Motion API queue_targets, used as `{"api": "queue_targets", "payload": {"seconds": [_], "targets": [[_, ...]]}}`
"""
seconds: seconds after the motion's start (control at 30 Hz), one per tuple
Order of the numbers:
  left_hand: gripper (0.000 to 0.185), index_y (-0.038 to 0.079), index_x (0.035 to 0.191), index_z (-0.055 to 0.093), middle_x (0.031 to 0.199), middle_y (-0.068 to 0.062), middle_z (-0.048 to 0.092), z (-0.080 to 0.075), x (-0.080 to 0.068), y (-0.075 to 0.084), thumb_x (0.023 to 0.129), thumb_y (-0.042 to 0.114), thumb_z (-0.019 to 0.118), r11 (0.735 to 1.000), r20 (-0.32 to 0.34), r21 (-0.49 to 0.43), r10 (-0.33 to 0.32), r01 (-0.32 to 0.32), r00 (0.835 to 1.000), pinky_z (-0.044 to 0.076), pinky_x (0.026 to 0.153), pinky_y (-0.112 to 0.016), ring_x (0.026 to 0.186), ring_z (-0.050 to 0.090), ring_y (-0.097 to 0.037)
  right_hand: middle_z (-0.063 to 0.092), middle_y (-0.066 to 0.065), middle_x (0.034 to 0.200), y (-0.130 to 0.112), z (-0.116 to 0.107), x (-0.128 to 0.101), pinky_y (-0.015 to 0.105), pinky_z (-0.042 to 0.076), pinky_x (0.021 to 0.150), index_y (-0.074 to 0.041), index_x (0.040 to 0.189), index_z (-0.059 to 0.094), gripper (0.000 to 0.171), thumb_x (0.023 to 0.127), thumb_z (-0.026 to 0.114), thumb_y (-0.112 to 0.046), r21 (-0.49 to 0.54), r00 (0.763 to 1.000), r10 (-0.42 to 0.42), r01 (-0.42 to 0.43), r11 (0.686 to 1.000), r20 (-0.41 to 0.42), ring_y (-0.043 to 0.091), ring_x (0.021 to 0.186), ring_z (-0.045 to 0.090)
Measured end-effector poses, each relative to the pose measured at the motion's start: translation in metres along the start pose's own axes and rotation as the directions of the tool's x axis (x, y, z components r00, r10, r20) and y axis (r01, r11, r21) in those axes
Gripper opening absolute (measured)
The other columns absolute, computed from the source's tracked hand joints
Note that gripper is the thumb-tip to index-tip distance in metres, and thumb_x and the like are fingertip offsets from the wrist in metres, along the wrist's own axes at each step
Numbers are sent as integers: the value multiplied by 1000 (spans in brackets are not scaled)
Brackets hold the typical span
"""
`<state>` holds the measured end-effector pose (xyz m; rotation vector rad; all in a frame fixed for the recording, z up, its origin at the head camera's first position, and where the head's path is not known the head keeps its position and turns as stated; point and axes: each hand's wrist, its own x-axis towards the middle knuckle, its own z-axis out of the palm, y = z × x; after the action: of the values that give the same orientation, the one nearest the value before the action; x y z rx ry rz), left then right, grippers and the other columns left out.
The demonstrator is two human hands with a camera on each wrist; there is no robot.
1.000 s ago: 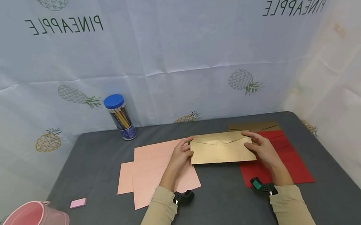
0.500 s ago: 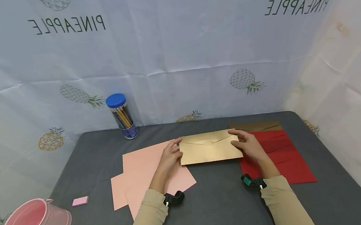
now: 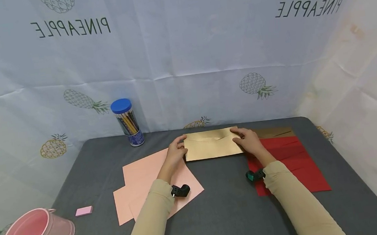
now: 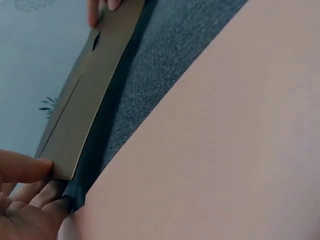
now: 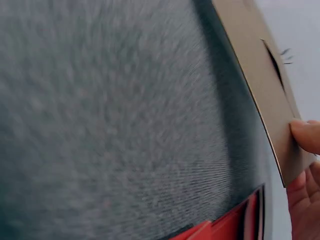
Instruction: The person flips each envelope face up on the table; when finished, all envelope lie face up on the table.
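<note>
A gold envelope (image 3: 213, 148), its flap side up, spans both hands near the back of the table. My left hand (image 3: 175, 152) pinches its left end, thumb on top and fingers beneath, as the left wrist view shows with the envelope (image 4: 92, 100) tilted along the table's back. At the other end my right hand (image 3: 248, 141) pinches the right edge; in the right wrist view the thumb lies on the envelope's face (image 5: 267, 90). Pink paper sheets (image 3: 146, 179) lie overlapping under the left forearm. Red envelopes (image 3: 293, 164) lie beside the right forearm, with a darker gold envelope (image 3: 274, 132) behind them.
A clear tub of pencils with a blue lid (image 3: 127, 122) stands at the back left. On the left are a small pink eraser (image 3: 83, 211) and a pink bucket (image 3: 38, 234). A pineapple-print cloth (image 3: 182, 57) hangs behind the grey table (image 3: 219, 214).
Both hands have carried the gold envelope left and toward the back of the table. The pink sheets have shifted left and turned, with one sliding further under another.
</note>
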<state>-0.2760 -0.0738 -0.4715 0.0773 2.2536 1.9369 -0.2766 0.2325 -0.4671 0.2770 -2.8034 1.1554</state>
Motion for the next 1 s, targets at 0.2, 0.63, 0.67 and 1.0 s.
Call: {"api": "queue_targets", "payload": {"seconds": [0.2, 0.63, 0.67, 1.0], "targets": [[57, 18, 140, 47, 122, -17, 63, 8, 6, 3, 90, -9, 51, 980, -49, 195, 53, -42, 997, 55, 77, -33, 113, 59, -30, 50, 24, 135, 1, 6, 9, 55, 43, 97, -5, 134, 53, 45, 90, 62, -10, -97, 999, -13, 16, 995, 31, 43, 121, 48], [52, 12, 141, 45, 139, -16, 50, 13, 9, -2, 92, -4, 53, 952, -118, 301, 98, -58, 988, 42, 104, -46, 132, 43, -32, 36, 33, 143, 1, 9, 15, 60, 34, 104, 0, 134, 52, 44, 91, 60, -8, -161, 997, -41, 52, 986, 72, 51, 130, 34], [51, 11, 140, 46, 140, -15, 50, 14, 9, -3, 92, -4, 53, 950, -121, 307, 102, -61, 987, 42, 104, -45, 133, 41, -32, 35, 33, 143, 1, 9, 15, 60, 33, 104, 1, 133, 52, 44, 91, 60, -8, -171, 996, -45, 58, 984, 76, 51, 130, 33], [53, 7, 138, 48, 144, -15, 45, 17, 9, -5, 87, -9, 49, 928, -154, 369, 104, -40, 983, 45, 61, -30, 80, 59, -28, 43, 28, 140, -3, 12, 15, 53, 30, 98, 7, 127, 56, 42, 89, 63, -9, -308, 988, -103, 134, 942, 117, 45, 125, 42]]}}
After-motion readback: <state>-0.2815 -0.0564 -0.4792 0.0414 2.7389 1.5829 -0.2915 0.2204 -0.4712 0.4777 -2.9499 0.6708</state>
